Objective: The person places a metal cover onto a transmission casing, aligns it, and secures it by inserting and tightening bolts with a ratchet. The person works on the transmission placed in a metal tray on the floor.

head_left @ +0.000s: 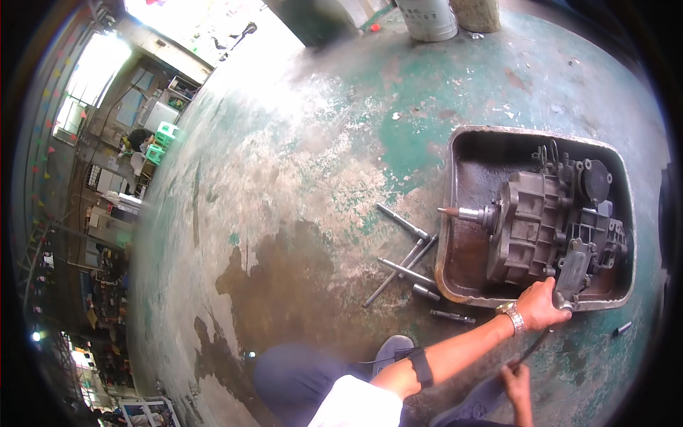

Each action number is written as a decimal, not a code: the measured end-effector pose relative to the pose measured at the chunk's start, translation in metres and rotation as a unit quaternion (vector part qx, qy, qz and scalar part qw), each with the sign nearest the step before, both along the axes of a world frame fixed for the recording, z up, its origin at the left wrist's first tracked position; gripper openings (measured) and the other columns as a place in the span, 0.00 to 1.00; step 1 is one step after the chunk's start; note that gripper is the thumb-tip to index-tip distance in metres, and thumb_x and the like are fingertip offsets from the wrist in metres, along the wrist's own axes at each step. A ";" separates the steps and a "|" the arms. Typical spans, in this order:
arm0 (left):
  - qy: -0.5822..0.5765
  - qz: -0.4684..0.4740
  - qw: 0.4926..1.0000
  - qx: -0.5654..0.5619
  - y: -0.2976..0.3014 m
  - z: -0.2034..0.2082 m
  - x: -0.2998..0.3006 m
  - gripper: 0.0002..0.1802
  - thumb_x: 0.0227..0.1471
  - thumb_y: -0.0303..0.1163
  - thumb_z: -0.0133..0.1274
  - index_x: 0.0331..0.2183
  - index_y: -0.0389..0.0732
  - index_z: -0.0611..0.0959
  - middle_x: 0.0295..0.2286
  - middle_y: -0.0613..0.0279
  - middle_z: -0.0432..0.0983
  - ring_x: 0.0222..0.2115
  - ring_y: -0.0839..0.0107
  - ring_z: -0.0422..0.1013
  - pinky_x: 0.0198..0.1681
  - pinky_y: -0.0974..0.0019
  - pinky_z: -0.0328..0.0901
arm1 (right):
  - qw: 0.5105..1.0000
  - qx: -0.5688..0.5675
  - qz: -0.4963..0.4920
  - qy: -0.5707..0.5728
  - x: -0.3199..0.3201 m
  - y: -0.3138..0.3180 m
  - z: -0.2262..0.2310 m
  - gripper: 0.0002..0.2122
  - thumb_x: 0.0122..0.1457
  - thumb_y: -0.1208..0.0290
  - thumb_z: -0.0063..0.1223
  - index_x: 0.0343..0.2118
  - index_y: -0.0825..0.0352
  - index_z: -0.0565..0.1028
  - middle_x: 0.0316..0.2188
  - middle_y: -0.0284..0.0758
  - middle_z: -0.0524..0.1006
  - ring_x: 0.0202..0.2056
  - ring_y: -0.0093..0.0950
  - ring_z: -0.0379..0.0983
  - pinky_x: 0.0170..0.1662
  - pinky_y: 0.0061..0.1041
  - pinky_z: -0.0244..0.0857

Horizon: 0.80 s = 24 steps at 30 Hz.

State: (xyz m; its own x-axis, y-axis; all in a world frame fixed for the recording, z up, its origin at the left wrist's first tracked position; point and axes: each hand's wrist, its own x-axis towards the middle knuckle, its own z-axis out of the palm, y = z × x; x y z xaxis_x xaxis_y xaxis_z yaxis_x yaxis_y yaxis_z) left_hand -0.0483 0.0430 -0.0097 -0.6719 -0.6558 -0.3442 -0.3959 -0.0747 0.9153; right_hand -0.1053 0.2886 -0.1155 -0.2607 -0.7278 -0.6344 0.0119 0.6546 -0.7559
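A grey metal gearbox (533, 220) with a splined shaft pointing left lies in a shallow, oil-stained metal tray (447, 267). My left hand (542, 304), with a watch on the wrist, reaches over the tray's near rim. Its fingers are closed round the head end of a long-handled wrench, beside the gearbox's near cover; the fingers partly hide that end. The wrench's dark handle (532, 347) slants down toward me. Lower down, my right hand (518, 382) is closed on the handle's near end, outside the tray.
Several steel bars and socket tools (409, 263) lie on the floor left of the tray. A small socket (622, 328) sits at its right. A dark wet patch (277, 277) stains the worn green floor (341, 142). Two buckets (429, 20) stand at the back; green stools (163, 134) are far left.
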 end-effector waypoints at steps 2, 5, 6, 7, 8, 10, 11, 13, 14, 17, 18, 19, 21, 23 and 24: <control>-0.002 -0.006 1.000 0.001 -0.003 -0.001 0.001 0.33 0.34 0.46 0.67 0.36 0.29 0.76 0.32 0.38 0.80 0.36 0.45 0.77 0.42 0.52 0.71 | 0.997 0.002 0.040 -0.063 0.032 -0.014 0.010 0.13 0.58 0.67 0.56 0.32 0.76 0.78 0.28 0.36 0.80 0.29 0.25 0.73 0.35 0.28 0.68; -0.002 -0.010 1.000 -0.005 -0.008 -0.001 0.001 0.33 0.32 0.49 0.68 0.33 0.30 0.78 0.32 0.38 0.80 0.36 0.45 0.78 0.42 0.53 0.72 | 0.985 -0.006 0.068 -0.156 0.029 -0.027 0.020 0.13 0.57 0.68 0.58 0.36 0.76 0.79 0.32 0.38 0.81 0.35 0.27 0.75 0.41 0.29 0.68; 0.000 -0.012 1.000 -0.002 -0.009 -0.001 0.002 0.33 0.32 0.49 0.68 0.33 0.30 0.79 0.31 0.38 0.80 0.35 0.45 0.78 0.42 0.53 0.72 | 0.987 -0.004 0.097 -0.129 0.017 -0.025 0.021 0.12 0.56 0.69 0.59 0.35 0.76 0.79 0.28 0.36 0.80 0.31 0.25 0.74 0.38 0.28 0.68; 0.002 -0.016 1.000 -0.002 -0.009 -0.001 0.002 0.34 0.32 0.50 0.68 0.33 0.29 0.79 0.31 0.37 0.80 0.35 0.45 0.78 0.42 0.53 0.72 | 0.988 0.032 0.130 -0.074 0.000 -0.021 0.023 0.11 0.56 0.70 0.59 0.33 0.74 0.79 0.25 0.33 0.79 0.28 0.23 0.73 0.35 0.27 0.68; -0.016 -0.024 0.999 -0.021 -0.009 -0.002 0.002 0.36 0.31 0.51 0.68 0.33 0.28 0.79 0.31 0.37 0.80 0.35 0.44 0.78 0.43 0.53 0.72 | 0.991 0.063 0.107 -0.044 -0.018 -0.017 0.024 0.08 0.56 0.71 0.58 0.30 0.73 0.79 0.25 0.35 0.80 0.28 0.25 0.75 0.35 0.26 0.69; -0.008 -0.030 0.999 -0.036 -0.009 -0.004 0.002 0.38 0.32 0.53 0.68 0.33 0.26 0.79 0.30 0.37 0.80 0.34 0.44 0.78 0.42 0.53 0.72 | 0.996 0.071 0.052 0.028 -0.051 -0.007 0.029 0.07 0.56 0.72 0.58 0.26 0.70 0.77 0.23 0.33 0.79 0.26 0.23 0.73 0.32 0.25 0.67; -0.008 -0.037 0.998 -0.046 -0.007 -0.007 0.002 0.39 0.32 0.55 0.67 0.34 0.26 0.79 0.30 0.37 0.80 0.33 0.44 0.78 0.40 0.53 0.73 | 0.992 0.089 0.014 0.092 -0.079 -0.007 0.036 0.07 0.55 0.72 0.59 0.25 0.70 0.76 0.20 0.30 0.76 0.24 0.20 0.69 0.29 0.25 0.64; -0.001 -0.016 1.000 -0.019 0.001 -0.014 -0.003 0.38 0.32 0.55 0.70 0.32 0.28 0.79 0.30 0.40 0.81 0.32 0.47 0.79 0.37 0.54 0.73 | 0.923 0.120 0.017 0.365 -0.136 -0.021 0.054 0.09 0.56 0.73 0.58 0.23 0.69 0.70 0.16 0.33 0.67 0.23 0.21 0.66 0.28 0.26 0.62; -0.003 0.001 0.998 -0.065 0.005 -0.018 -0.005 0.37 0.33 0.55 0.71 0.31 0.30 0.78 0.30 0.41 0.81 0.33 0.48 0.79 0.37 0.54 0.73 | 0.905 0.036 -0.007 0.423 -0.161 -0.028 0.069 0.08 0.53 0.74 0.59 0.26 0.69 0.69 0.19 0.39 0.68 0.26 0.29 0.70 0.31 0.31 0.64; 0.031 0.041 0.997 -0.056 0.017 -0.026 -0.004 0.38 0.39 0.54 0.72 0.37 0.28 0.78 0.30 0.45 0.82 0.32 0.57 0.80 0.38 0.59 0.73 | 0.746 -0.142 0.032 0.650 -0.203 -0.076 0.093 0.08 0.49 0.81 0.53 0.34 0.66 0.74 0.36 0.40 0.75 0.45 0.43 0.70 0.51 0.40 0.62; 0.027 0.052 0.996 -0.067 0.021 -0.028 -0.005 0.38 0.39 0.53 0.72 0.37 0.28 0.78 0.29 0.46 0.82 0.31 0.59 0.79 0.37 0.60 0.73 | 0.714 -0.172 0.056 0.677 -0.211 -0.093 0.098 0.09 0.50 0.82 0.51 0.34 0.66 0.74 0.38 0.39 0.76 0.47 0.43 0.70 0.54 0.40 0.61; 0.023 0.070 0.994 -0.079 0.024 -0.028 -0.006 0.38 0.39 0.53 0.71 0.37 0.28 0.78 0.29 0.46 0.82 0.30 0.60 0.79 0.37 0.61 0.73 | 0.708 -0.176 0.053 0.682 -0.212 -0.104 0.098 0.10 0.48 0.84 0.49 0.35 0.66 0.75 0.40 0.39 0.77 0.48 0.44 0.69 0.57 0.41 0.59; 0.035 0.078 0.990 -0.114 0.024 -0.028 -0.007 0.37 0.39 0.52 0.72 0.36 0.27 0.78 0.28 0.47 0.81 0.29 0.62 0.79 0.37 0.62 0.73 | 0.682 -0.191 0.037 0.705 -0.206 -0.113 0.090 0.09 0.49 0.83 0.52 0.34 0.68 0.75 0.38 0.41 0.77 0.47 0.44 0.70 0.53 0.40 0.62; 0.025 0.062 0.992 -0.108 0.022 -0.025 -0.007 0.35 0.38 0.51 0.72 0.33 0.28 0.77 0.28 0.45 0.81 0.29 0.59 0.79 0.36 0.60 0.72 | 0.730 -0.095 0.046 0.676 -0.192 -0.096 0.077 0.08 0.48 0.82 0.50 0.32 0.68 0.74 0.37 0.43 0.75 0.45 0.46 0.69 0.54 0.44 0.60; 0.014 0.041 0.995 -0.089 0.020 -0.022 -0.006 0.34 0.38 0.51 0.71 0.31 0.29 0.77 0.28 0.43 0.81 0.30 0.54 0.79 0.36 0.57 0.72 | 0.752 -0.056 0.074 0.652 -0.181 -0.078 0.071 0.06 0.49 0.80 0.51 0.31 0.68 0.74 0.33 0.45 0.74 0.42 0.46 0.69 0.51 0.44 0.61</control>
State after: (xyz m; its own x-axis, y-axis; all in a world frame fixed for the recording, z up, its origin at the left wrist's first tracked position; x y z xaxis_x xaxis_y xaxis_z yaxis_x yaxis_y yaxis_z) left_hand -0.0546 0.0625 -0.0318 -0.6208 -0.7581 -0.1997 -0.3696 0.0584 0.9274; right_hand -0.2868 0.2103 -0.0448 -0.5186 -0.8401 0.1587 -0.8549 0.5067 -0.1112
